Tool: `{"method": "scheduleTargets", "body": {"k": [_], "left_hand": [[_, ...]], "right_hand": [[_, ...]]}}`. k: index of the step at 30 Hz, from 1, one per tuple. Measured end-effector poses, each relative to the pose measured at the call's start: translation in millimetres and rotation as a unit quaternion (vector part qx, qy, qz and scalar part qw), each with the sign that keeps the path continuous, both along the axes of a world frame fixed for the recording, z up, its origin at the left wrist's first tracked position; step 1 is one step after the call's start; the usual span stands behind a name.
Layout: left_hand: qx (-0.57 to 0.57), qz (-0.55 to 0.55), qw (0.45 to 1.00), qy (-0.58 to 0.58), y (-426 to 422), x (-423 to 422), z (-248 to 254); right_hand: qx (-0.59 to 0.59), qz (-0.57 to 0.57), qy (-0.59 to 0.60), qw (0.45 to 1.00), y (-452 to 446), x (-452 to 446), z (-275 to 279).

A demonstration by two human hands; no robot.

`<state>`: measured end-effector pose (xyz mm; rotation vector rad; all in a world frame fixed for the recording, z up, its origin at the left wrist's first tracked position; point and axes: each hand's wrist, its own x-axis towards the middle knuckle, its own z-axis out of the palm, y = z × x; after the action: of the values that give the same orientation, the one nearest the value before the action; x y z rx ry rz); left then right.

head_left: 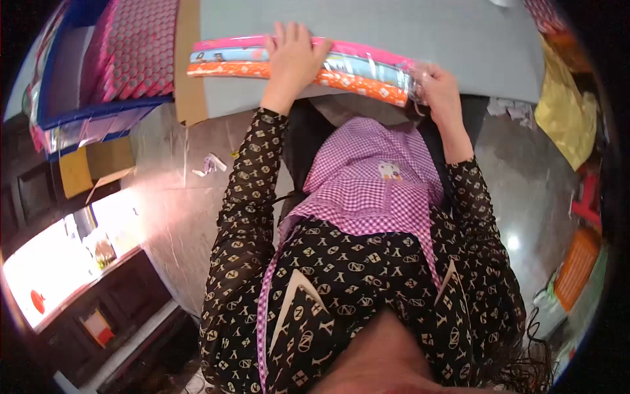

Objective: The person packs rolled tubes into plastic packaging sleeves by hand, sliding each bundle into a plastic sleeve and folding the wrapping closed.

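1. Lying along the near edge of the grey table [420, 26] is the clear packet [367, 67], with three long rolls side by side in it: the pink roll [371, 51] farthest in on the table, the light blue roll [230, 56] in the middle, the orange roll [357, 83] nearest the table's edge
2. The left hand [293, 58] rests on top of the packet over the table, its fingers loosely spread and open, gripping nothing
3. The right hand [436, 88], at the table's near edge, has its fingers curled in and pinching the packet's right end
4. To the left of the table stands a blue crate [105, 111], packed with pink tubes [141, 49], their round ends showing
5. By the table's right end hangs a yellow bag [564, 105]; its contents cannot be made out
6. The left hand covers part of the rolls on the table, and the right hand hides the packet's end
7. Past the table's far edge the frame cuts off the crate's top and most of a white object [504, 2]
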<state>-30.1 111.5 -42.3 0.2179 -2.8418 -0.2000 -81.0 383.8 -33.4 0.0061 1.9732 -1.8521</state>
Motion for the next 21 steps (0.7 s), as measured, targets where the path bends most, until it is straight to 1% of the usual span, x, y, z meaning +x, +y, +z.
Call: {"method": "scheduleTargets", "body": {"k": [2, 3, 4, 6, 8, 9, 10, 12, 16, 18, 21], "left_hand": [[-0.017, 0.012, 1.000, 0.006, -1, 0, 1], [-0.036, 0.017, 0.999, -0.007, 1, 2, 2], [-0.031, 0.008, 0.999, -0.009, 2, 3, 3], [-0.041, 0.007, 0.999, -0.007, 2, 3, 5], [-0.040, 0.006, 0.999, -0.003, 2, 3, 3], [-0.043, 0.010, 0.999, 0.003, 2, 3, 3], [-0.041, 0.007, 0.999, 0.001, 3, 2, 3], [-0.040, 0.006, 0.999, 0.002, 2, 3, 4], [-0.043, 0.006, 0.999, 0.003, 1, 3, 3], [-0.014, 0.002, 1.000, -0.002, -2, 3, 3], [0.014, -0.026, 1.000, -0.009, -4, 4, 5]], "right_hand": [[0.009, -0.007, 0.004, 1.000, 10, 3, -9], [0.002, 0.009, 0.017, 1.000, 13, 6, -10], [-0.006, 0.027, 0.030, 0.999, 17, 7, -11], [0.001, 0.029, 0.042, 0.999, 23, 9, -15], [-0.052, 0.074, -0.026, 0.996, 27, 15, -13], [-0.026, 0.073, -0.044, 0.996, 22, 18, -7], [-0.025, 0.070, -0.045, 0.996, 24, 18, -6], [-0.080, 0.105, -0.066, 0.989, 23, 18, -6], [-0.069, 0.099, -0.063, 0.991, 15, 19, -11], [-0.104, 0.060, -0.077, 0.990, 11, 21, -13], [-0.138, 0.049, -0.094, 0.985, 11, 20, -21]]}}
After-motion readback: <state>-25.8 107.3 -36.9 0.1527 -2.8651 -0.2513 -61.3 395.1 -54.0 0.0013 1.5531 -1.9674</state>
